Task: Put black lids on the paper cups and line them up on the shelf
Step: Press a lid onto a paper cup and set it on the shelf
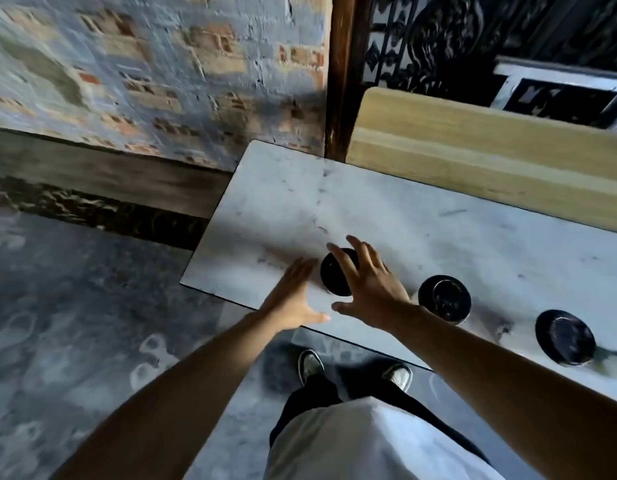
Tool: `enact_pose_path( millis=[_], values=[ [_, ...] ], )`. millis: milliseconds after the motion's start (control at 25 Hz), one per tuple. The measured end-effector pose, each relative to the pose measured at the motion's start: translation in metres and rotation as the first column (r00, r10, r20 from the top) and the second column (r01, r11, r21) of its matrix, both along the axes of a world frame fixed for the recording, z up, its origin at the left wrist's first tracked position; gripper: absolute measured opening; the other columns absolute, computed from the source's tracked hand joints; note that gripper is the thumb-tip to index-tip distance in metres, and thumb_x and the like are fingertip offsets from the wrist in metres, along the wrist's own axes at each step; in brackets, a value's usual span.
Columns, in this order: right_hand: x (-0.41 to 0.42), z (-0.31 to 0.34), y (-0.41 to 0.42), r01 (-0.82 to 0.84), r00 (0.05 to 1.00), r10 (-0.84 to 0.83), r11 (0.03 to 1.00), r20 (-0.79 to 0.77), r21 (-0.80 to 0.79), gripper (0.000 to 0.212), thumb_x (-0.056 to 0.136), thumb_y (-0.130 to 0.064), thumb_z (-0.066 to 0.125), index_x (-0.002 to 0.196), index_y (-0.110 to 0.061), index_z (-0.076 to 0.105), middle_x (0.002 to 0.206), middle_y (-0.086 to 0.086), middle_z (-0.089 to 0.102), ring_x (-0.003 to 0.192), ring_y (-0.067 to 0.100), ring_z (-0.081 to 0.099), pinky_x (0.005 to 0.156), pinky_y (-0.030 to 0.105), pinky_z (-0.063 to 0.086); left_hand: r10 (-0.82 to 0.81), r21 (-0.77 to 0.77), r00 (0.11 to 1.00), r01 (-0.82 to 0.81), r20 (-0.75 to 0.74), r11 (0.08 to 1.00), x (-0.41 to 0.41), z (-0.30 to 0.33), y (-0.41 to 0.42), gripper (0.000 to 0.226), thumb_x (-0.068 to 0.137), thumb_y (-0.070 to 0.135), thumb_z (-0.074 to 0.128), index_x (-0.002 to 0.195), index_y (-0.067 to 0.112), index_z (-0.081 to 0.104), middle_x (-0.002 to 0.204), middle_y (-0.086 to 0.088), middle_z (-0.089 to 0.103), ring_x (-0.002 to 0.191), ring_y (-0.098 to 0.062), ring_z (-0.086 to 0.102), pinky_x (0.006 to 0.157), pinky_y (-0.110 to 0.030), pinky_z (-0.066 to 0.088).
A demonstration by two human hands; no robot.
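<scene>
A long pale marble-look shelf top with a thin dark edge runs from the brick wall toward the right, backed by a light wooden board. Three paper cups capped with round black plastic lids stand on it in a loose row along the near edge, well apart from one another: the far-right cup, the middle cup, and the left cup. All visible cups are lidded, so the work looks to be at the lining-up stage. The right hand arches over the left cup with fingers spread and relaxed, not clamped; whether the fingertips touch the lid is unclear through the blur. The left hand lies flat and straight-fingered just beside that cup, probably to steady or nudge it into line.
</scene>
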State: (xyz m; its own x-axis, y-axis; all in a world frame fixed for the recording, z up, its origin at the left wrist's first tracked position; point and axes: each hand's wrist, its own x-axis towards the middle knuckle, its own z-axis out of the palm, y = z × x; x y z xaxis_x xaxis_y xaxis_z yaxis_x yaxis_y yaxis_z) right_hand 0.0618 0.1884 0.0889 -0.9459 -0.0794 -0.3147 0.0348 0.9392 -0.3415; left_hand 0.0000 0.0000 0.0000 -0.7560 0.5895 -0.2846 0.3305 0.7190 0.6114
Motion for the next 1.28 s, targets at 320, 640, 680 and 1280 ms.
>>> enact_pose_path(
  millis=[320,640,680,1280],
  values=[
    [-0.01,-0.005,0.009,0.043,0.999,-0.041,0.991,0.016,-0.125,0.091,0.089,-0.025,0.073,0.161,-0.044,0.02,0.156,0.008,0.03,0.138,0.036,0.04,0.1,0.05,0.053,0.323,0.142,0.907,-0.37,0.271,0.918,0.01,-0.014,0.052,0.074,0.07,0.029,0.084,0.137,0.029,0.051,0.105,0.006,0.073,0.088,-0.019,0.071,0.053,-0.008,0.044],
    [-0.038,0.049,0.056,0.272,0.958,-0.141,0.728,0.25,-0.629,0.065,0.081,-0.049,0.073,0.135,-0.065,0.042,0.122,-0.012,0.063,0.11,0.014,0.068,0.091,0.03,0.05,0.288,0.339,0.946,-0.323,0.15,0.883,0.021,0.074,0.031,0.062,0.069,0.042,0.071,0.128,0.039,0.051,0.104,0.016,0.07,0.09,0.001,0.068,0.067,-0.017,0.056],
    [-0.038,0.051,0.061,0.288,0.953,-0.146,0.703,0.264,-0.65,0.056,0.081,-0.054,0.07,0.132,-0.061,0.048,0.12,-0.01,0.065,0.109,0.015,0.069,0.091,0.032,0.051,0.297,0.318,0.943,-0.33,0.147,0.889,0.022,0.087,0.033,0.06,0.067,0.044,0.069,0.124,0.044,0.051,0.1,0.017,0.07,0.086,0.002,0.068,0.063,-0.018,0.057],
    [-0.018,0.053,0.055,0.567,0.779,-0.419,0.152,0.467,-0.809,0.045,0.109,-0.029,0.038,0.123,-0.005,0.073,0.126,0.022,0.072,0.103,0.027,0.07,0.091,0.037,0.052,0.251,0.111,0.96,-0.265,0.126,0.958,0.034,0.148,0.071,0.061,0.063,0.07,0.066,0.112,0.036,0.056,0.09,0.009,0.072,0.079,-0.015,0.069,0.07,-0.036,0.06]
  ],
)
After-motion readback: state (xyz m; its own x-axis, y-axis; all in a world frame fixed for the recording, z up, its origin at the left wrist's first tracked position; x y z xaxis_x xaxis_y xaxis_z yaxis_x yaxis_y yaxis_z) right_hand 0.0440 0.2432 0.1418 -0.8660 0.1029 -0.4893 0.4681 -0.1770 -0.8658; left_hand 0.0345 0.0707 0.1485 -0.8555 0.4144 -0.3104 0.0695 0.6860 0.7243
